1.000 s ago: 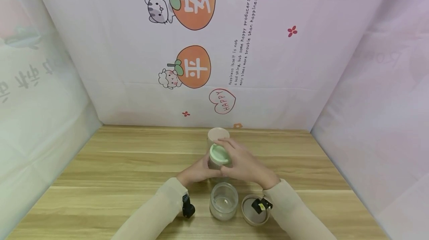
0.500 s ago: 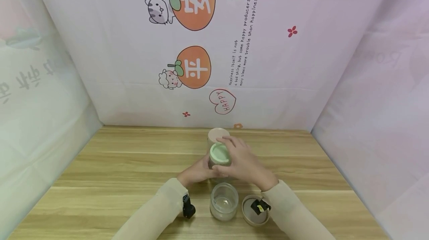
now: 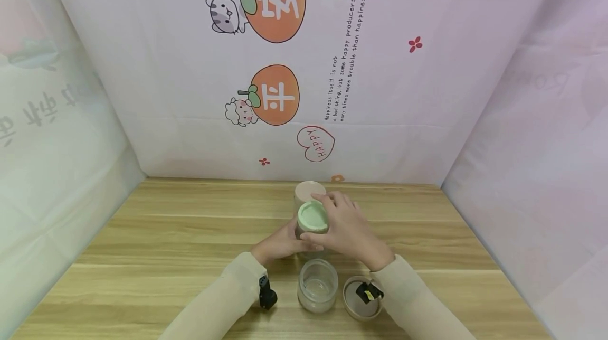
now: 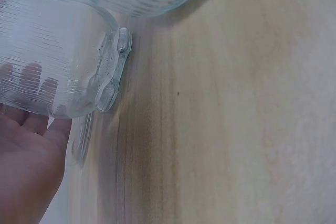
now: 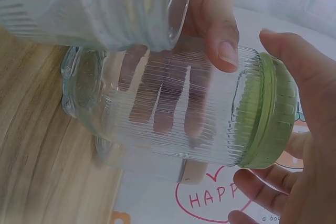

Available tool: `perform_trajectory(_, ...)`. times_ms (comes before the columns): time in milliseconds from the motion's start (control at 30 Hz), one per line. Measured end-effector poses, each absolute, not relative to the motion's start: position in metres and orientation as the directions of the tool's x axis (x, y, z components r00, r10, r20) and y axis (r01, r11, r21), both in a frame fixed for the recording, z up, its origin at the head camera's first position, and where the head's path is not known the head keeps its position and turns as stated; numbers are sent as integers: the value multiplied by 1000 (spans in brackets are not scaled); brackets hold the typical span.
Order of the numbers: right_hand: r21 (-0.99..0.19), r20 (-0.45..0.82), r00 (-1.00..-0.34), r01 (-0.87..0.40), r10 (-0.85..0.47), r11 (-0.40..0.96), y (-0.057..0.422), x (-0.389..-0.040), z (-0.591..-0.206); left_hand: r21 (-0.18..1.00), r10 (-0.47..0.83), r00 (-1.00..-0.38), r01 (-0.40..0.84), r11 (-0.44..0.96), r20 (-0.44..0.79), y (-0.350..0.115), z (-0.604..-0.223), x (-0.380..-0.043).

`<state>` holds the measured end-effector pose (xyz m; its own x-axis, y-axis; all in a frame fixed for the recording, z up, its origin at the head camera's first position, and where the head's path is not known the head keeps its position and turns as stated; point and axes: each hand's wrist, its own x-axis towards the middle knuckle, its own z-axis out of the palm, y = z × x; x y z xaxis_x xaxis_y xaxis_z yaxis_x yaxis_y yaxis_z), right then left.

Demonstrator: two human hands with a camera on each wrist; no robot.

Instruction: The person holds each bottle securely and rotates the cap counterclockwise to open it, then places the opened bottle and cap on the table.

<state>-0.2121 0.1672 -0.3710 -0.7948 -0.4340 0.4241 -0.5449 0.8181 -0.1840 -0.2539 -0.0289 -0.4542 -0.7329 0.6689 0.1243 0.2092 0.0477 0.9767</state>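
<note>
A ribbed clear glass jar (image 5: pixel 163 103) with a green lid (image 3: pixel 313 217) stands upright on the table. My left hand (image 3: pixel 279 243) holds its glass body, thumb in front and fingers behind, seen through the glass in the right wrist view. Round the lid curls my right hand (image 3: pixel 349 228), thumb on the near side and fingers on the far side; the right wrist view does not settle how firmly they touch. Nearer me is an open glass jar (image 3: pixel 317 286) without a lid. A loose round lid (image 3: pixel 357 305) lies beside it, partly hidden by my right wrist camera.
Right behind the green-lidded jar stands another container with a pale pink lid (image 3: pixel 310 190). The wooden table (image 3: pixel 199 224) meets a printed white cloth (image 3: pixel 380 139) at the back. Cloth also hangs along both sides.
My right hand has turned slightly and its fingers have shifted to the right around the green lid, baring more of its top. The left hand and both jars stay nearly in place.
</note>
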Motion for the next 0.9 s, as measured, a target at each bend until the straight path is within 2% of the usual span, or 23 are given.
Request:
perform_trajectory(400, -230, 418, -794, -563, -442, 794, 167, -213, -373, 972, 658, -742, 227, 68, 128, -29, -455, -254)
perform_trajectory(633, -259, 423, -764, -618, -488, 743, 169, -215, -375, 971, 628, -775, 199, 131, 75, -30, -454, -253)
perform_trajectory(900, -317, 396, -751, -651, -528, 689, 173, -217, -378, 974, 629, -773, 192, 120, 75, -30, -452, -251)
